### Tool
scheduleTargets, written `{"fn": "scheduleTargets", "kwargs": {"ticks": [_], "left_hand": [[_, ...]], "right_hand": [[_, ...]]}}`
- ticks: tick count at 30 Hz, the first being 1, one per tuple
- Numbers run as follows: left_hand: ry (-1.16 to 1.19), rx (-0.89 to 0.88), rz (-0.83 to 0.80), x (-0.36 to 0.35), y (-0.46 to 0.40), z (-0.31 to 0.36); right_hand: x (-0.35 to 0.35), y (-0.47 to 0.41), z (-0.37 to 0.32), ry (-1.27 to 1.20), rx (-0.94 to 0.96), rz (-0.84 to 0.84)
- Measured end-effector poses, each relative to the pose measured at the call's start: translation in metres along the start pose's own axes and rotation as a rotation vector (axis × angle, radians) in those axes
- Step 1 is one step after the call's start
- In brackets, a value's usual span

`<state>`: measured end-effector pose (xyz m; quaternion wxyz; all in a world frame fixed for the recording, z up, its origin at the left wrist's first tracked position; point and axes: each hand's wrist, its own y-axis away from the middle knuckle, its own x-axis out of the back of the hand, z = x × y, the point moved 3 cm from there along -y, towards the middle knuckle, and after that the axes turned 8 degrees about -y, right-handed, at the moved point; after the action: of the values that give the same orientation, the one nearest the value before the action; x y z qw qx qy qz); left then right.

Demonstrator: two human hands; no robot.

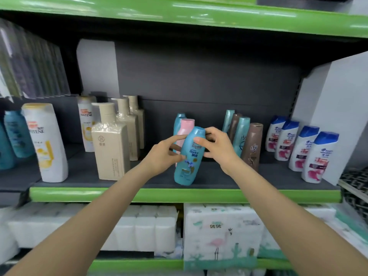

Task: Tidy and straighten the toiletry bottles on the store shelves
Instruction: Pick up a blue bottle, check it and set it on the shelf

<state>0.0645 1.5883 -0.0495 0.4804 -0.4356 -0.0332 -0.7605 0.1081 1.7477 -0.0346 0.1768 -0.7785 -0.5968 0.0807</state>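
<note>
A teal Rejoice bottle (189, 158) stands near the front of the dark middle shelf (219, 180), leaning slightly. My left hand (165, 154) grips its left side, thumb and fingers curled round it. My right hand (217, 146) holds its upper right side, thumb on the front near the cap. Directly behind it stand a pink bottle (186, 128) and another teal bottle (179, 120), partly hidden by my hands.
Beige square bottles (110, 148) and white Pantene bottles (47, 142) stand to the left. Teal and brown bottles (252, 146) and a row of white blue-capped bottles (316, 158) stand to the right. Tissue packs (221, 232) fill the shelf below. A green shelf edge (179, 195) runs across the front.
</note>
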Motion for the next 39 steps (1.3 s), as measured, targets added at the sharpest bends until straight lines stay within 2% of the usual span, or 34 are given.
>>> {"fn": "scheduleTargets", "kwargs": {"ticks": [4,9,15,19,22,25,29,31,34,39], "left_hand": [[-0.001,0.021,-0.002,0.004,0.008,-0.01],[0.017,0.036,0.02,0.011,0.027,-0.014],[-0.271,-0.097,0.274,0.021,0.046,0.004],[-0.379,-0.114,0.311,0.017,0.056,0.003],[-0.288,-0.105,0.287,0.018,0.065,0.0],[-0.162,-0.034,0.193,0.023,0.071,-0.005],[0.126,0.085,0.087,0.022,0.08,-0.011],[0.147,0.093,0.16,0.021,0.083,-0.013],[0.047,0.012,0.305,0.023,0.085,-0.013],[-0.115,-0.08,0.377,0.025,0.086,-0.014]], "right_hand": [[0.004,0.007,-0.001,-0.238,-0.064,0.096],[0.001,0.023,0.0,-0.528,-0.142,0.133],[-0.008,0.034,0.0,-0.491,-0.297,0.147],[-0.014,0.042,0.005,-0.571,-0.354,0.165],[-0.018,0.047,0.008,-0.711,-0.336,0.189],[-0.018,0.05,0.011,-0.807,-0.29,0.21],[-0.016,0.054,0.012,-0.926,-0.243,0.132],[-0.017,0.055,0.013,-0.927,-0.238,0.08],[-0.016,0.057,0.015,-0.801,-0.212,0.001],[-0.013,0.059,0.022,-0.733,-0.236,-0.027]]}}
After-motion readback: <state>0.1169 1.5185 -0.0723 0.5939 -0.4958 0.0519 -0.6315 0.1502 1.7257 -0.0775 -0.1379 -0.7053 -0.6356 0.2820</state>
